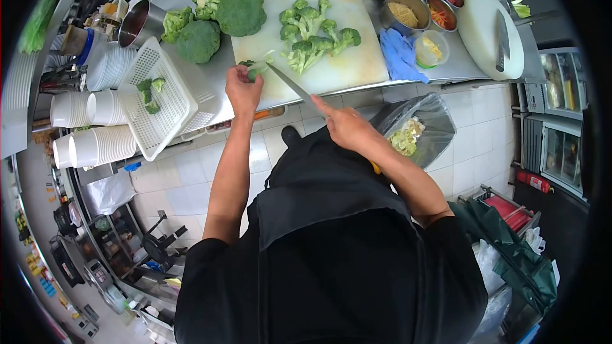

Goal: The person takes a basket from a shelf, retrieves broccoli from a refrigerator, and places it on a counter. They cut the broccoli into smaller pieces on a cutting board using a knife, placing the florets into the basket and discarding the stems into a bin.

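Nearest you, below the worktop's near edge on your right, a bag-lined bin (440, 121) holds pale green trimmings (403, 141).

Your right hand (347, 129) is clamped on the handle of a knife (290, 83), with the forefinger laid along the spine. It sits just off the near edge, and the blade runs forward and left over that edge.

Your left hand (242, 89) is closed around a broccoli piece (257, 69). It holds the piece at the near left corner of the white cutting board (357, 67), and the knife tip meets the piece there.

In the middle of the board lies a heap of cut florets (312, 32).

Left of the board, a white perforated basket (162, 114) is tilted over the worktop's near edge and has a few florets (150, 94) inside.

Beyond the basket, whole broccoli heads (239, 13) are grouped at the board's far left corner, beside a steel pot (137, 22).

Stacks of white bowls (95, 146) stand off the worktop's left end.

Right of the board a blue glove (401, 54) lies touching a small plastic tub (432, 50).

Steel bowls (408, 13) of prepared ingredients line the far right edge.

At the worktop's right end is a round white board (481, 38) with a second knife (502, 32) lying on it.
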A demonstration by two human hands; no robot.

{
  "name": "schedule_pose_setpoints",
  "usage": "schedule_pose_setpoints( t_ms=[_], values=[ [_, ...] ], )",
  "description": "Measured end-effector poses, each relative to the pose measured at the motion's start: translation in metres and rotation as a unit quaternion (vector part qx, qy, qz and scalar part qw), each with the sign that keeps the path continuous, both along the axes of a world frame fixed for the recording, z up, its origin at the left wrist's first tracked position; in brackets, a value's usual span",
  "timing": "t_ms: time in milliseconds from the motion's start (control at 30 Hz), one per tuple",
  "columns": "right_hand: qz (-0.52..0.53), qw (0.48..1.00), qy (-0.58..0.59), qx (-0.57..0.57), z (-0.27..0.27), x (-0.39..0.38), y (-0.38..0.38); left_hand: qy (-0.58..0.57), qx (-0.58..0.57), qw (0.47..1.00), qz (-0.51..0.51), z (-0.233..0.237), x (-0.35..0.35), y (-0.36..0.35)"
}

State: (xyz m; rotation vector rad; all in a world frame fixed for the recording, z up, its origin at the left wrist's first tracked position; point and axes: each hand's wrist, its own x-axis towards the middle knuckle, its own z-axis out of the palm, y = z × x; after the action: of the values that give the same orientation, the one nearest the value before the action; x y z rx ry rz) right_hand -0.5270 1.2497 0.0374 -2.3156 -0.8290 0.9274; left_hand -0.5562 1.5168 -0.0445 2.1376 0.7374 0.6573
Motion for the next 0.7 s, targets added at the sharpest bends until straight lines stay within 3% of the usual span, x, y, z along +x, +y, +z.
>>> schedule_pose_setpoints(
  t_ms=[267, 367, 400, 433, 467, 533, 633, 700],
  values=[
    [0.031, 0.999, 0.002, -0.029, -0.003, 0.002, 0.007, 0.036, -0.062, 0.997, 0.029, 0.004, -0.002, 0.003],
    [0.038, 0.999, -0.034, 0.019, -0.013, 0.003, -0.007, 0.018, -0.094, 0.995, 0.029, -0.006, -0.021, 0.05],
    [0.038, 0.999, -0.012, 0.003, -0.002, 0.003, -0.012, 0.026, -0.045, 0.997, 0.05, 0.01, -0.033, 0.073],
    [0.038, 0.999, 0.009, -0.012, 0.018, 0.005, -0.016, 0.011, 0.078, 0.995, 0.064, 0.039, -0.04, 0.087],
    [0.04, 0.998, 0.032, -0.027, 0.029, 0.006, -0.018, 0.0, 0.203, 0.975, 0.094, 0.069, -0.046, 0.101],
    [0.052, 0.999, 0.016, -0.001, 0.022, 0.003, -0.014, -0.033, 0.328, 0.941, 0.072, 0.106, -0.039, 0.1],
    [0.061, 0.994, -0.036, 0.085, -0.016, 0.004, 0.01, 0.007, 0.107, 0.989, -0.104, 0.105, 0.02, 0.062],
    [0.061, 0.99, -0.048, 0.114, -0.035, 0.01, 0.033, 0.048, 0.085, 0.976, -0.193, 0.067, 0.067, 0.034]
  ],
)
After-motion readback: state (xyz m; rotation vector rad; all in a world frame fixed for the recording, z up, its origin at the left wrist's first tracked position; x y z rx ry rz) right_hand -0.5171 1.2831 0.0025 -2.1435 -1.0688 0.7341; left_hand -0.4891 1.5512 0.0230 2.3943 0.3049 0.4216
